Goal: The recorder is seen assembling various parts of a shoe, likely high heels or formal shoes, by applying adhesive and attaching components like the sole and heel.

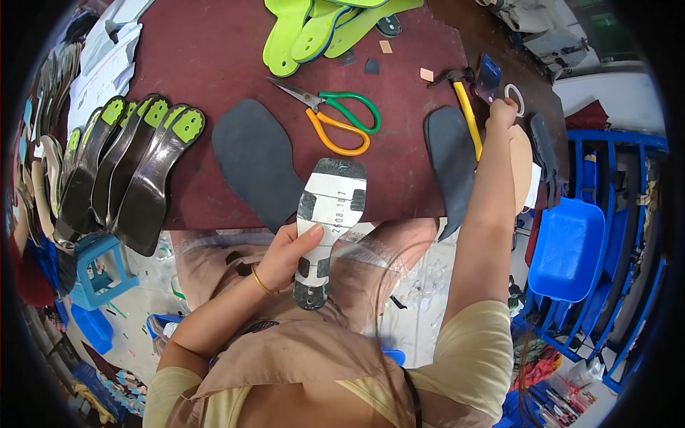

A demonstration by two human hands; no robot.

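My left hand (291, 251) is closed around the narrow part of an insole-shaped board (334, 196), white with black patches and black ends, held above my lap at the table's front edge. Out at the far right, my right hand (502, 113) has its fingers curled together beside a white ring (514, 100) and a small dark blue flat piece (489, 77). What those fingers hold, if anything, I cannot make out. Scissors (342, 125) with one green and one orange handle lie partly spread beyond the board. Dark grey sole-shaped sheets lie left (253, 157) and right (449, 153) of it.
A yellow-handled hammer (467, 118) lies near my right forearm. Glossy dark brown sole pieces (146, 192) with green ends overlap at left. Bright green sole pieces (310, 36) lie at the back of the maroon table (193, 57). A blue bin (567, 250) stands at right.
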